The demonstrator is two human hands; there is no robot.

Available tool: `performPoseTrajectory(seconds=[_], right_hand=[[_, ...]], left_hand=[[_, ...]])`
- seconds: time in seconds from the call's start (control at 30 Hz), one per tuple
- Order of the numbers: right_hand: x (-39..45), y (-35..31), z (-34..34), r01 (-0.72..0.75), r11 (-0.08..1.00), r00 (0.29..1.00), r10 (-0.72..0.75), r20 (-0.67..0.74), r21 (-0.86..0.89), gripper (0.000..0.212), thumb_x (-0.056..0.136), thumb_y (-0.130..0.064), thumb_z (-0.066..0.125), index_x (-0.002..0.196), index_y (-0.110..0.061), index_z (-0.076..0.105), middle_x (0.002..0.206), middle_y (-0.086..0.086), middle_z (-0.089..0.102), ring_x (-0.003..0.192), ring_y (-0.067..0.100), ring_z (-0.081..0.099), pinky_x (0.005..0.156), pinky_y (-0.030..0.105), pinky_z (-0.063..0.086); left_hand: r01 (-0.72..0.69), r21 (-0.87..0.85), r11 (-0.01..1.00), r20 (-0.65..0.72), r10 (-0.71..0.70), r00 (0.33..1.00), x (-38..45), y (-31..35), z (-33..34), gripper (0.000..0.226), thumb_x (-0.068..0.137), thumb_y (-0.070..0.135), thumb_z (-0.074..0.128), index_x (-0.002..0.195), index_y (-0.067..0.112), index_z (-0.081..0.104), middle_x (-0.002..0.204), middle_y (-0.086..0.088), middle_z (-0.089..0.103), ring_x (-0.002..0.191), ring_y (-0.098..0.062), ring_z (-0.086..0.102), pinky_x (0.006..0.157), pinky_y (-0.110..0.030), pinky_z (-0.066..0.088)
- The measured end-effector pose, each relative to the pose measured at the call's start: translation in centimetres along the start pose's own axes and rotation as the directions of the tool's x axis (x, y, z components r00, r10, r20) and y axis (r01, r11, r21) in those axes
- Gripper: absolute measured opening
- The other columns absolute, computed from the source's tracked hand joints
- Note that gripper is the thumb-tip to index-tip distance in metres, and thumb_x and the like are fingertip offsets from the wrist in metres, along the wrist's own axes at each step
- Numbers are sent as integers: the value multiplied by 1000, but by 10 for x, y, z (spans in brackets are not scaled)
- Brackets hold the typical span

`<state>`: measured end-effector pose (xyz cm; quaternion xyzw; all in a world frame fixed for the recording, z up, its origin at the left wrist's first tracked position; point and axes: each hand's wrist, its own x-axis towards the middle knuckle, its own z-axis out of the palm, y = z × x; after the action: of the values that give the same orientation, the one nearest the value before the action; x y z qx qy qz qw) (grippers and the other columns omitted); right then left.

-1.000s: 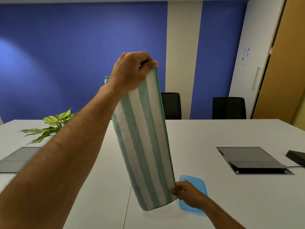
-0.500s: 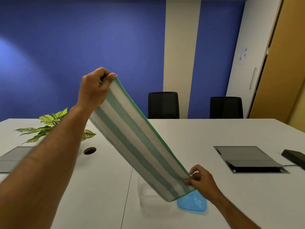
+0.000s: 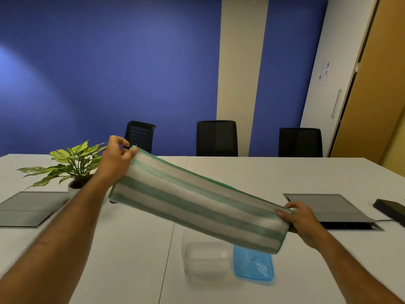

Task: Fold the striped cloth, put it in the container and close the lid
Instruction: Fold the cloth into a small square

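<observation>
The green-and-white striped cloth [image 3: 197,200] is folded into a long band and stretched in the air above the table, sloping down to the right. My left hand [image 3: 116,161] pinches its upper left end. My right hand [image 3: 302,220] grips its lower right end. Below the cloth, on the white table, stands a clear plastic container [image 3: 206,260], open and with nothing visible inside. Its blue lid [image 3: 253,266] lies flat on the table just to the right of it, partly under the cloth.
A potted green plant [image 3: 72,163] stands at the left. Grey cable hatches [image 3: 28,207] [image 3: 324,207] are set into the white table [image 3: 131,260] on both sides. A black device [image 3: 390,208] lies at the far right. Three black chairs [image 3: 217,138] line the far edge.
My left hand has come down and to the left, my right hand has moved right and up. The cloth went from hanging upright to stretched nearly level. The clear container came into view.
</observation>
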<state>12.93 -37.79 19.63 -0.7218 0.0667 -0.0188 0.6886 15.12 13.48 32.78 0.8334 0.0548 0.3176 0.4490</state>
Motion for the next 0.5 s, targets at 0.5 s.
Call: performPoseTrajectory(seconds=[0.5], right_hand=[[15,-48,-29,1,997,999,-3,-34,-72,28,94,4,47,89,-2,74,95,13,71,82,30,66,53,34,57]], left_hand=[[457,-203,866,523,-299,798,-44,-53,14,38,77,-15,69,103,13,75,117,-13,62,104,-35,63,70,-35,58]])
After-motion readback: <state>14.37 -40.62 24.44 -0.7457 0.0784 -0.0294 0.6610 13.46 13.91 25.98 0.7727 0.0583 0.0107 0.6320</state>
